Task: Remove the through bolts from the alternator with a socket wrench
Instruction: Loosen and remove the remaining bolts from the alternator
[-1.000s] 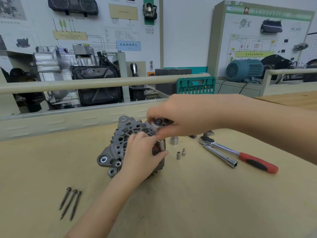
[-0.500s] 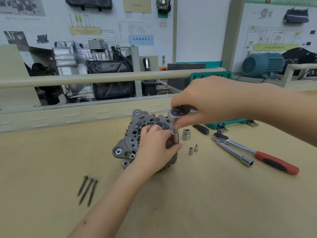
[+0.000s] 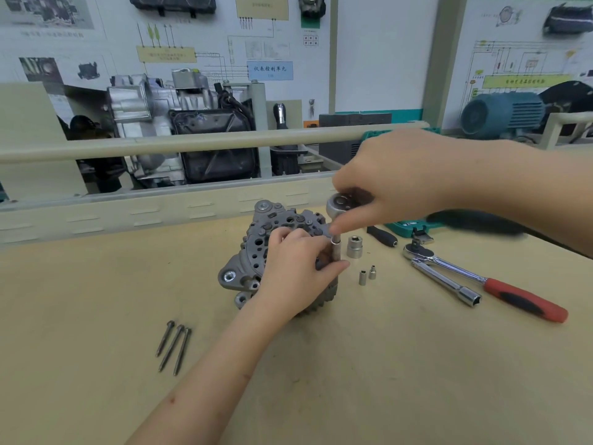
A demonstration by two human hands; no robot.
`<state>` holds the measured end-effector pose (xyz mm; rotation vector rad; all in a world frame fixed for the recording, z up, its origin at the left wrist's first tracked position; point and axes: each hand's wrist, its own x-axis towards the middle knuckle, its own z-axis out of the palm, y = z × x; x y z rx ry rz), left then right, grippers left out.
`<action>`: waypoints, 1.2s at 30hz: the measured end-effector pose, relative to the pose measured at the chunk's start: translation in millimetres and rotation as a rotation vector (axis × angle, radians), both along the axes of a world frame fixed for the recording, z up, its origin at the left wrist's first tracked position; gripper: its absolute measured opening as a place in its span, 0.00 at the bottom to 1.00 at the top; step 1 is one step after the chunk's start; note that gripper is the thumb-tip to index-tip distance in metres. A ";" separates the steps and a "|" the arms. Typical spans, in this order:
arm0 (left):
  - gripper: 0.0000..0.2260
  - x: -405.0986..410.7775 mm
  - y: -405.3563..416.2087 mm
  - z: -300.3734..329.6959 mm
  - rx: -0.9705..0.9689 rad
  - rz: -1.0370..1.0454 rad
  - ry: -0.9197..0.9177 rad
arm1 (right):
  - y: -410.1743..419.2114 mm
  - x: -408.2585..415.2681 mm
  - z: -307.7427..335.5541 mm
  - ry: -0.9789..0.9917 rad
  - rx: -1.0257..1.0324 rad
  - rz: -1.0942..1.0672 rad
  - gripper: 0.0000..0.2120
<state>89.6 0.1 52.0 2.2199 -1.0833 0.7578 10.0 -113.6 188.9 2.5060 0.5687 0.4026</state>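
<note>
A light blue label (image 3: 270,70) on the white wall board (image 3: 205,36) behind the bench reads 仪表控制单元 in dark characters. The yellow label (image 3: 166,54) on the same board and the yellow-green strip (image 3: 526,81) on the right wiring-diagram board (image 3: 519,36) carry print too blurred to read.

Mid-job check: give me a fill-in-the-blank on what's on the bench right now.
1. ____ loose bolts lie on the bench near the left forearm.
2. The right hand holds the socket wrench over the ____.
3. The spare ratchet on the bench has a ____ and black handle.
4. The left hand steadies the ____ under the wrench head.

Missing: three; alternator; red; socket
</note>
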 end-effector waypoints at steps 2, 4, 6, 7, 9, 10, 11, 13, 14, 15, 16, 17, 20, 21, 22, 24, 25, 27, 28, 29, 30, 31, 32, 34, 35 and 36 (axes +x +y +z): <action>0.17 0.4 0.9 -0.3 0.009 -0.007 0.008 | -2.5 -0.3 -2.6 -0.022 -0.004 0.005 0.25; 0.11 2.7 3.3 0.1 0.004 -0.047 0.048 | -6.9 1.4 -3.0 0.012 0.001 0.036 0.23; 0.10 4.5 4.8 2.1 0.011 -0.094 0.085 | -10.8 3.1 -0.5 0.087 0.043 0.045 0.21; 0.09 4.7 5.1 3.0 0.003 -0.115 0.108 | -12.6 3.7 1.0 0.125 0.068 0.043 0.20; 0.07 4.4 5.7 4.4 -0.028 -0.143 0.152 | -13.3 3.5 2.4 0.168 0.093 0.051 0.23; 0.06 4.1 5.5 4.6 -0.038 -0.142 0.162 | -13.0 3.1 2.5 0.170 0.091 0.057 0.25; 0.05 3.9 5.2 4.3 -0.045 -0.133 0.159 | -12.2 2.6 2.1 0.160 0.080 0.061 0.26; 0.06 4.0 3.8 2.5 -0.062 -0.103 0.129 | -9.6 1.6 0.8 0.100 0.030 0.060 0.26; 0.07 2.8 3.2 2.1 -0.077 -0.090 0.118 | -8.2 1.0 0.6 0.054 -0.009 0.046 0.26; 0.08 1.6 2.5 2.0 -0.098 -0.079 0.109 | -6.2 0.7 0.7 0.012 -0.047 0.019 0.26; 0.09 0.2 1.8 1.9 -0.113 -0.071 0.105 | -4.3 0.2 0.2 -0.016 -0.069 -0.014 0.26; 0.10 -0.9 1.5 2.3 -0.115 -0.070 0.101 | -3.5 0.1 -1.2 -0.029 -0.075 -0.037 0.26; 0.08 0.7 3.3 5.3 -0.076 -0.137 0.151 | -8.1 3.5 -4.4 -0.010 -0.040 -0.007 0.24; 0.07 1.5 4.3 6.8 -0.075 -0.185 0.207 | -10.5 4.7 -4.0 0.014 -0.018 0.007 0.21; 0.05 1.6 5.4 8.3 -0.086 -0.230 0.270 | -13.1 5.6 -3.1 0.049 0.007 0.010 0.18; 0.05 1.1 6.5 9.8 -0.115 -0.263 0.334 | -16.6 6.3 -1.7 0.115 0.056 0.013 0.14; 0.04 0.6 6.2 10.2 -0.125 -0.256 0.325 | -16.7 6.1 -1.6 0.131 0.067 0.022 0.14; 0.03 0.5 4.6 10.0 -0.133 -0.219 0.265 | -13.9 4.6 -2.0 0.113 0.053 0.042 0.17; 0.04 0.5 3.6 9.6 -0.135 -0.188 0.222 | -12.1 3.8 -2.2 0.080 0.034 0.045 0.21; 0.05 -0.2 2.8 9.0 -0.140 -0.155 0.178 | -10.4 3.1 -2.2 0.037 0.012 0.034 0.24; 0.07 -1.2 2.2 8.5 -0.149 -0.124 0.136 | -8.7 2.1 -2.5 -0.003 -0.003 0.012 0.26; 0.08 -2.5 1.5 8.4 -0.156 -0.101 0.103 | -7.5 1.0 -3.4 -0.032 -0.004 -0.013 0.27; 0.09 -3.3 1.1 8.1 -0.157 -0.088 0.084 | -7.1 0.3 -5.0 -0.048 0.003 -0.028 0.27; 0.09 -4.6 1.0 8.5 -0.154 -0.092 0.073 | -9.5 0.7 -7.4 -0.031 0.032 -0.006 0.25; 0.09 -4.7 1.4 9.2 -0.146 -0.107 0.078 | -11.3 1.5 -7.7 0.009 0.065 0.018 0.23; 0.08 -4.8 2.0 10.3 -0.133 -0.129 0.093 | -12.8 2.1 -7.2 0.059 0.109 0.038 0.20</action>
